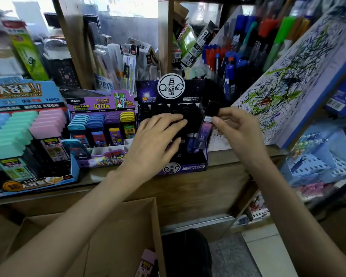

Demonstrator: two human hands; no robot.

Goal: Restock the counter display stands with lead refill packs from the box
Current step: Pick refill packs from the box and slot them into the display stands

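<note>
Dark purple display stand (185,169) at counter centre; black-capped lead refill packs (190,114) upright in tiered rows. Purple pack (202,134), black cap, tilted at stand's right edge; whether seated in slot unclear. Ultraman stand (100,156) just left: blue, purple, yellow caps. Blue stand (31,183) far left: teal, pink caps. Open cardboard box (124,226) near, below counter; pink pack (146,261) inside.

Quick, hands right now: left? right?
Left hand: open, fingers resting flat on the packs in the dark stand.
Right hand: pinching a black-capped refill pack.
</note>
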